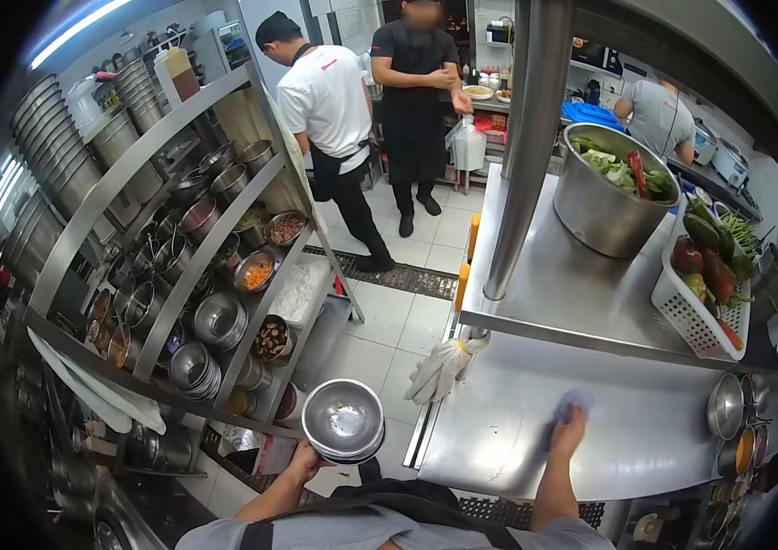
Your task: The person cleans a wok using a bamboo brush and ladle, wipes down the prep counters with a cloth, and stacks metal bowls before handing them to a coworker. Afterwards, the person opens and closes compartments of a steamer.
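Observation:
In my left hand (pixel 305 461) is a small stack of metal bowls (pixel 343 420), gripped at the rim and held level, the top one empty. My right hand (pixel 569 433) reaches over the steel counter (pixel 490 417), its fingers closed on a purple cloth (pixel 576 405) that lies against the surface. The cloth is slightly blurred. Small specks show on the metal to the left of that hand. A pair of pale gloves (pixel 439 371) hangs at the counter's left corner.
A rack (pixel 146 344) of bowls and ingredients stands left. On the upper shelf (pixel 536 293) are a pot of greens (pixel 613 206) and a white vegetable basket (pixel 682 316). Bowls (pixel 726 408) line the counter's right end. Two people stand in the aisle; another is at the back right.

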Available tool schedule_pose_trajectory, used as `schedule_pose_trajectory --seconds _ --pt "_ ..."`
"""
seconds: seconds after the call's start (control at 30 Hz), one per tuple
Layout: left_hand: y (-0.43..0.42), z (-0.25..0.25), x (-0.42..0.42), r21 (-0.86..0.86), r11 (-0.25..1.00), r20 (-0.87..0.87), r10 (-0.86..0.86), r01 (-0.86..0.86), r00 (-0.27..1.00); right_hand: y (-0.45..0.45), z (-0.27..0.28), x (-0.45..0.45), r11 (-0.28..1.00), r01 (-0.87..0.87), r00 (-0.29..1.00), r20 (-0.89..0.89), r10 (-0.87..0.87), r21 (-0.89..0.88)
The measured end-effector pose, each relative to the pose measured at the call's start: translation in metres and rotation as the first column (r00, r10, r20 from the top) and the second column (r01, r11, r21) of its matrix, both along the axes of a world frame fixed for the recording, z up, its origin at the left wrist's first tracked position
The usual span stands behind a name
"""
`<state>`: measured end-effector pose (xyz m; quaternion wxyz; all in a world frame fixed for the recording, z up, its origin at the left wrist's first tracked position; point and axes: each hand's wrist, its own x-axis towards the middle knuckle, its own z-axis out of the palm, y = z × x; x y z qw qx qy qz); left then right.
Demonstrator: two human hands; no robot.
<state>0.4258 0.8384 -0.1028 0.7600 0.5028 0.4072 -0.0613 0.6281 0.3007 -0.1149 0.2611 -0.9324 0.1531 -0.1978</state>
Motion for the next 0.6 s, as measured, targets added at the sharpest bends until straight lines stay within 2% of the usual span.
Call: schedule_pose_trajectory --seconds 0.07,0.13,0.17,0.2,0.23,0.27,0.3,0.33,0.4,0.5,0.53,0.57,0.6 --pt "-0.005 0.012 -0.002 -0.002 1.0 0.021 0.03 -0.03 0.999 0.026 0.022 0.001 0.958 -0.279 0.96 0.022 0.278 0.066" --pt "-0.003 0.008 -0.001 0.066 0.998 0.034 0.016 -0.018 0.999 0.028 0.01 0.024 0.834 -0.304 0.952 0.117 0.283 0.46" --pt "-0.016 0.035 0.007 0.141 0.988 0.01 0.059 -0.059 0.998 0.035 0.043 0.029 0.923 -0.336 0.935 0.189 0.301 0.188" --pt "0.012 -0.003 -0.003 0.058 0.998 -0.055 0.019 -0.016 0.998 0.023 0.023 0.047 0.94 -0.273 0.949 0.219 0.228 0.205" --pt "0.006 0.003 0.001 0.007 0.998 0.007 0.067 -0.067 0.998 0.027 0.056 0.054 0.938 -0.25 0.944 0.276 0.18 0.242" --pt "0.011 -0.006 -0.002 0.029 0.998 0.014 0.063 -0.063 0.998 0.021 0.064 0.066 0.942 -0.177 0.961 0.257 0.103 0.284" --pt "0.021 -0.013 -0.002 0.042 0.999 -0.015 -0.029 0.03 0.999 0.013 0.065 0.08 0.966 -0.132 0.956 0.288 0.064 0.224" --pt "-0.002 0.018 0.009 0.04 0.999 -0.002 0.034 -0.034 0.999 0.004 0.051 0.098 0.954 -0.139 0.958 0.282 0.061 0.265" --pt "-0.006 0.026 0.016 0.004 1.0 -0.037 0.017 -0.016 0.999 -0.002 0.003 0.127 0.984 -0.037 0.995 0.1 0.02 0.175" --pt "0.005 0.003 0.015 0.004 0.999 -0.048 -0.047 0.047 0.998 0.034 0.008 0.13 0.958 -0.09 0.996 0.026 0.086 0.272" --pt "-0.016 0.024 0.024 0.02 1.0 -0.054 -0.008 0.009 0.999 0.047 0.009 0.119 0.932 -0.279 0.96 0.078 0.268 0.23" --pt "-0.015 0.019 0.027 0.027 0.999 -0.06 -0.017 0.018 0.998 0.057 0.01 0.108 0.872 -0.457 0.889 0.124 0.441 0.176" --pt "-0.014 0.012 0.026 0.03 0.999 -0.069 -0.026 0.028 0.997 0.066 0.01 0.09 0.873 -0.451 0.892 0.1 0.44 0.185"
